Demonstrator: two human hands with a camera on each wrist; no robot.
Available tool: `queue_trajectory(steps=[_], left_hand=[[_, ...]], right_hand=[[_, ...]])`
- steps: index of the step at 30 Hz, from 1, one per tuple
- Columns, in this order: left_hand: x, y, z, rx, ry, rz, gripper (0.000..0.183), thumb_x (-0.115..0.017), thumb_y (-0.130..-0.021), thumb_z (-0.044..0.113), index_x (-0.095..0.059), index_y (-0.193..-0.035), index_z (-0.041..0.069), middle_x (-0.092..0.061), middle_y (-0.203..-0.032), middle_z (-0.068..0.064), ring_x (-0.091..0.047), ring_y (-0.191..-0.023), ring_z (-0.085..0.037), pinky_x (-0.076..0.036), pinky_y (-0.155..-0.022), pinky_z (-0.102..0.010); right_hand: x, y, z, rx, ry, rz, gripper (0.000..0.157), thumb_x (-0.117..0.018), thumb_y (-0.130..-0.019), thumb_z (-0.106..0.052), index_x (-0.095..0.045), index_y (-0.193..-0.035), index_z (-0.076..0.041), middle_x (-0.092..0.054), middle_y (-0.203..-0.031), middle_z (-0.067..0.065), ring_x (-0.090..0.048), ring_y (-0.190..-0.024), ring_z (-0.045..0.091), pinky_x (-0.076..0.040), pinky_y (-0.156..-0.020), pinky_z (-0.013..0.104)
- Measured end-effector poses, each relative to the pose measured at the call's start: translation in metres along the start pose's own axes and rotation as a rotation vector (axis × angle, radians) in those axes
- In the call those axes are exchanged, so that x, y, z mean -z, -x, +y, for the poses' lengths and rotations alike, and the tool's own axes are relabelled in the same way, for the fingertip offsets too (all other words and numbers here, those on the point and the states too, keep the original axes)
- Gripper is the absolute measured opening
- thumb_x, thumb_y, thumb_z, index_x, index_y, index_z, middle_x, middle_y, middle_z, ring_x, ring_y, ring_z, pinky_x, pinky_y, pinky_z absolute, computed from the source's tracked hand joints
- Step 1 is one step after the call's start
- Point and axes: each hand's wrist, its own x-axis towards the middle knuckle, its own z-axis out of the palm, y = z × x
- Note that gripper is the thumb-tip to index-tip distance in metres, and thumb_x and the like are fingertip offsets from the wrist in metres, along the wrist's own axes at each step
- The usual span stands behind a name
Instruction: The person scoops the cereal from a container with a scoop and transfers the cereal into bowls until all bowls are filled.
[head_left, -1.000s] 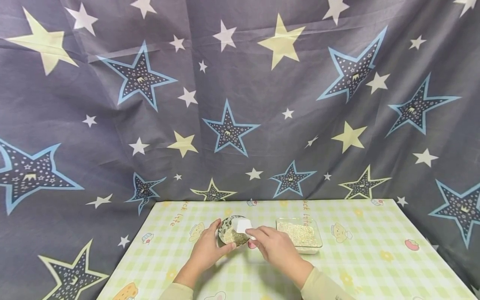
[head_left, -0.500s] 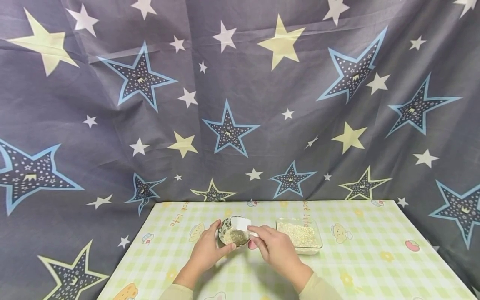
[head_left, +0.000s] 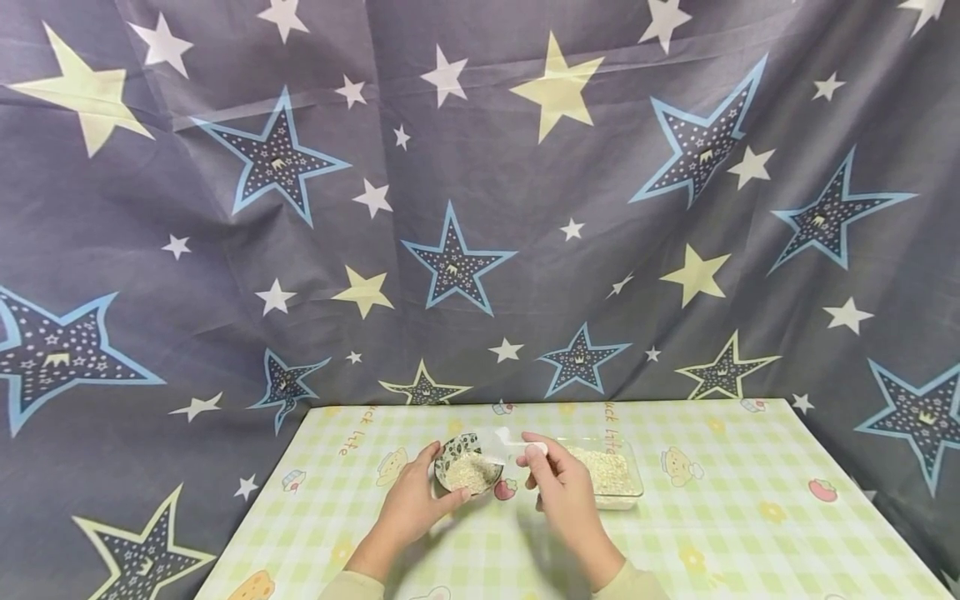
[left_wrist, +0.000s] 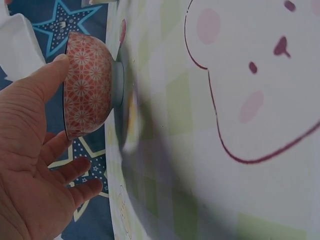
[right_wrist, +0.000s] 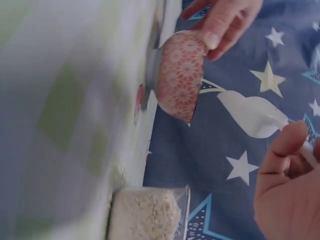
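Note:
A small bowl (head_left: 455,450) stands on the table, dark-patterned inside and red-flowered outside. Pale flakes (head_left: 468,473) that look like oats lie in it. My left hand (head_left: 411,502) grips the bowl's rim, thumb on the near side and a finger opposite; its other fingers spread free in the left wrist view. Pinched by its handle in my right hand (head_left: 566,487) is a white scoop (right_wrist: 252,116), raised above the bowl's right side and blurred in the head view. The right wrist view shows the scoop apart from the bowl.
A clear rectangular container (head_left: 633,487) of the same pale flakes stands right of the bowl, partly behind my right hand. A green checked cloth (head_left: 735,508) covers the table. Behind its far edge hangs a dark star-patterned curtain (head_left: 480,333).
My right hand has turned and shifted slightly right, rolling the scoop and lifting it off the bowl. More of the flakes inside show now. The left hand and bowl stay nearly still.

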Motion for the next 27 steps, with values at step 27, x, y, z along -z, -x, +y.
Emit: queue_trajectory(steps=[27], left_hand=[[0.000,-0.001,-0.001,-0.010,-0.013,0.010,0.104,-0.089,-0.084,0.053,-0.041,-0.161,0.003,-0.059,-0.157,-0.015,-0.057,-0.139,-0.045,-0.052,-0.112,-0.064]], right_hand=[[0.039,-0.006,-0.010,-0.350,-0.447,0.138,0.042,-0.053,-0.114,-0.027,-0.058,-0.142,0.003,-0.074,-0.083,-0.009,-0.054,-0.064,0.002,-0.043,-0.046,0.013]])
